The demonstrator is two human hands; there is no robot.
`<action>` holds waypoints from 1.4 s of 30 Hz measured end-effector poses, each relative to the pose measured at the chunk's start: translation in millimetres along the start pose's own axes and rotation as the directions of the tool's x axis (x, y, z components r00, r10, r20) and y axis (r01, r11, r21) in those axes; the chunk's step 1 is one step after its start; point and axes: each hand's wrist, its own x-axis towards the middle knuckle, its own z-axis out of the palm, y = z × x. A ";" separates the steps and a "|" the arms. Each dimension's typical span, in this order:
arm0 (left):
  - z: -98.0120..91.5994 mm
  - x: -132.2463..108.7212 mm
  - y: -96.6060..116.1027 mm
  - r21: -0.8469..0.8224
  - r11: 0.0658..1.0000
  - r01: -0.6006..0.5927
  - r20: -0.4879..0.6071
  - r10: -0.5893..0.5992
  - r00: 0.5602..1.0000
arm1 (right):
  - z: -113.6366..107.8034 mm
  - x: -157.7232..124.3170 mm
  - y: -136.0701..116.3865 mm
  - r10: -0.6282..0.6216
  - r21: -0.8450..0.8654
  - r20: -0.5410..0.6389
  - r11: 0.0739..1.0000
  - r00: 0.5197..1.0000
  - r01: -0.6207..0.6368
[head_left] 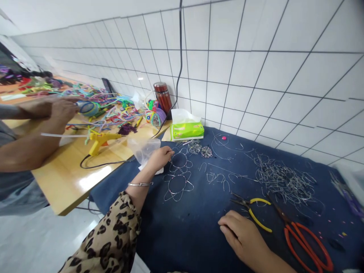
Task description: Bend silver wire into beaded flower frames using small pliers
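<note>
My left hand (pixel 160 157), with a bangle at the wrist, pinches the left edge of a wire flower (pixel 179 167) made of a ring with thin looped petals. Just below it, a second wire flower (pixel 185 189) lies flat on the dark blue cloth (pixel 182 231). Two dense wire balls (pixel 207 152) sit beyond them. My right hand (pixel 239 233) rests on the cloth with fingers curled and nothing visible in them. Close to it are yellow-handled pliers (pixel 260 214) and orange-handled scissors (pixel 305 242).
A heap of bent wires (pixel 284 182) covers the right side. Along the wall stand a green tissue pack (pixel 187 130) and a red flask (pixel 162 96). On the wooden table (pixel 68 189), a yellow glue gun (pixel 102 141) lies near a co-worker's hands (pixel 64 110) and colourful pipe cleaners.
</note>
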 end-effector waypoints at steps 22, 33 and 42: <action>48.1 -11.0 8.0 0.324 0.885 -0.333 0.103 0.317 0.943 | -0.7 -1.4 0.5 -0.025 -0.061 0.004 0.998 1.000 0.025; 35.5 -7.6 18.6 0.231 0.913 -0.337 -0.057 0.358 0.932 | 4.8 -6.9 2.3 -0.078 -0.123 -0.044 0.990 0.996 0.072; 34.2 -11.9 62.0 0.159 0.863 -0.479 -0.058 0.492 0.869 | 3.4 -6.2 2.8 -0.084 -0.153 -0.020 0.985 0.996 0.080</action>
